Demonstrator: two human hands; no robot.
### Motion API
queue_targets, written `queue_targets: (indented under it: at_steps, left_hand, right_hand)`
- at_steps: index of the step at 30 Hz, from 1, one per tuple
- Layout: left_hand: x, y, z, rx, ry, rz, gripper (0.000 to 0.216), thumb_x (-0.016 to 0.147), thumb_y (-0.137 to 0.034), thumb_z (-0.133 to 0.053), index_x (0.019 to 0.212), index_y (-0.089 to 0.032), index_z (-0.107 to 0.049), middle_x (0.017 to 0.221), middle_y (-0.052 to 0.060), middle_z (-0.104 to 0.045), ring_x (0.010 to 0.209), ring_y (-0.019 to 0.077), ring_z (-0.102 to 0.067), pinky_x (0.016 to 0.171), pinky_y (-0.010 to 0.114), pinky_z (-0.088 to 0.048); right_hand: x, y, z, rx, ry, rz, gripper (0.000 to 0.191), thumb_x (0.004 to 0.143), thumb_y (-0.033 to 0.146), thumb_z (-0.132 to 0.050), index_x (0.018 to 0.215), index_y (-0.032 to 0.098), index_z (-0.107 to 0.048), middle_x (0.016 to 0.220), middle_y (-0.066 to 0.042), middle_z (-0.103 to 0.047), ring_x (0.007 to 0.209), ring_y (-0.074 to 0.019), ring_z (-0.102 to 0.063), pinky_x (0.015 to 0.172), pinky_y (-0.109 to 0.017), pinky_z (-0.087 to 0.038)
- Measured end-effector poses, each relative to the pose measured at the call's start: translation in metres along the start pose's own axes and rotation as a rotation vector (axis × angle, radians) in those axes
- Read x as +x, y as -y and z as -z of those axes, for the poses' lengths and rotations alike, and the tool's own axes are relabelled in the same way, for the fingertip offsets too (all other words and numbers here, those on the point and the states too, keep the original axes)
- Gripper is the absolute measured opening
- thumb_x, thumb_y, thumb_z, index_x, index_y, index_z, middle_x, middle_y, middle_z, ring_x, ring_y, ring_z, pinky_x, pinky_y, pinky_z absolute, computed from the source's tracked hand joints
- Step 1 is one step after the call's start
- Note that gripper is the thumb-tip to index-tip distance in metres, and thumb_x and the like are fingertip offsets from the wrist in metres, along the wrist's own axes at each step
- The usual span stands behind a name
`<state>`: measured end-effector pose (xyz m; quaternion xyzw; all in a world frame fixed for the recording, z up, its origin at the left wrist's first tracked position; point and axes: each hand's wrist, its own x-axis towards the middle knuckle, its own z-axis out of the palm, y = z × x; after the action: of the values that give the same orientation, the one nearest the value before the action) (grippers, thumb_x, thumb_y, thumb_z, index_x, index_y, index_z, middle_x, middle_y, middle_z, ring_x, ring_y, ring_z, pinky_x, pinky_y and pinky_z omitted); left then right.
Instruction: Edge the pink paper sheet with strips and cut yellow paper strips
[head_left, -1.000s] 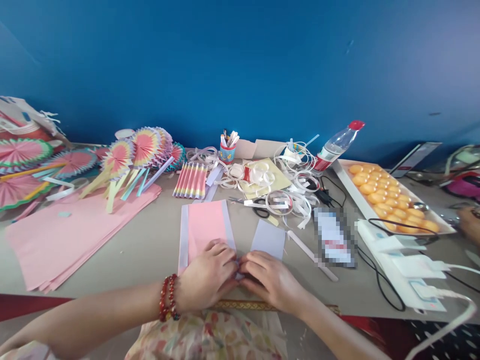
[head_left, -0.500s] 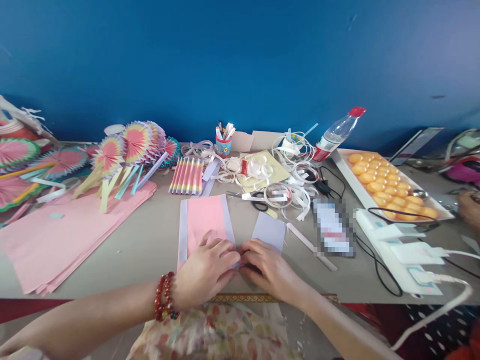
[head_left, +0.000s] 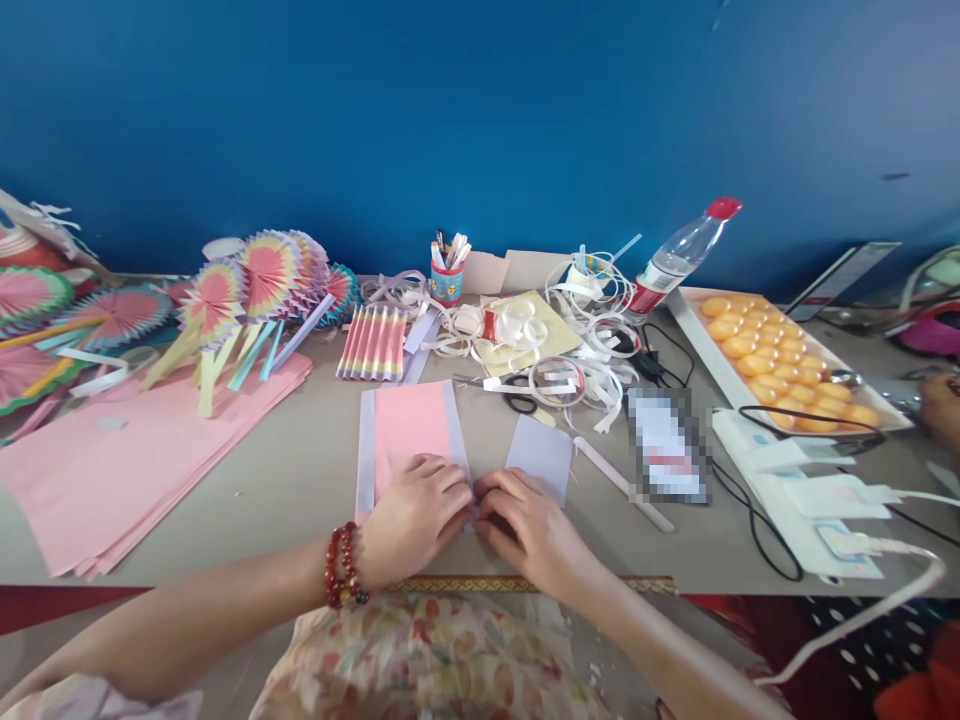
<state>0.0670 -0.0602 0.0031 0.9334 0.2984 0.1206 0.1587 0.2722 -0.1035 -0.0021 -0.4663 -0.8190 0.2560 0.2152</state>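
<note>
A pink paper sheet [head_left: 411,425] with lavender strips along both long sides lies flat in front of me. My left hand [head_left: 420,515] lies across its lower part, fingers curled together at the right edge. My right hand [head_left: 529,520] meets it there, with thumb and fingers bent inward on the sheet's lavender edge. The fingertips of both hands nearly touch, and they hide the sheet's lower right corner. Partly beneath my right hand is a lavender paper piece [head_left: 541,455]. Red beads circle my left wrist.
Pink sheets [head_left: 172,450] and pleated paper fans [head_left: 274,275] occupy the left. Behind are a pleated paper piece [head_left: 373,343], scissors [head_left: 519,395], white tape strips [head_left: 600,385] and a bottle [head_left: 679,250]. Rightward lie a phone [head_left: 667,445], a power strip [head_left: 795,500] and another person's hand [head_left: 941,405].
The camera view has shifted slightly. My hands stay at the sheet's right edge; my right fingers look a little more arched, and the left hand has turned slightly.
</note>
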Motion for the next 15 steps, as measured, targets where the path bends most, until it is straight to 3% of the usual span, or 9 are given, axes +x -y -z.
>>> queue_targets:
  at_steps: [15]
  left_hand:
    - [-0.0008, 0.0016, -0.0056, 0.028, -0.021, -0.034, 0.015, 0.097, -0.022, -0.049, 0.088, -0.016, -0.06, 0.09, 0.005, -0.058, 0.093, 0.0214, -0.053, 0.09, 0.039, -0.042]
  right_hand:
    - [-0.0027, 0.0016, -0.0072, -0.035, -0.062, -0.01, 0.011, 0.088, 0.012, -0.058, 0.087, 0.021, -0.052, 0.099, -0.006, -0.058, 0.098, -0.0231, -0.053, 0.083, -0.037, -0.048]
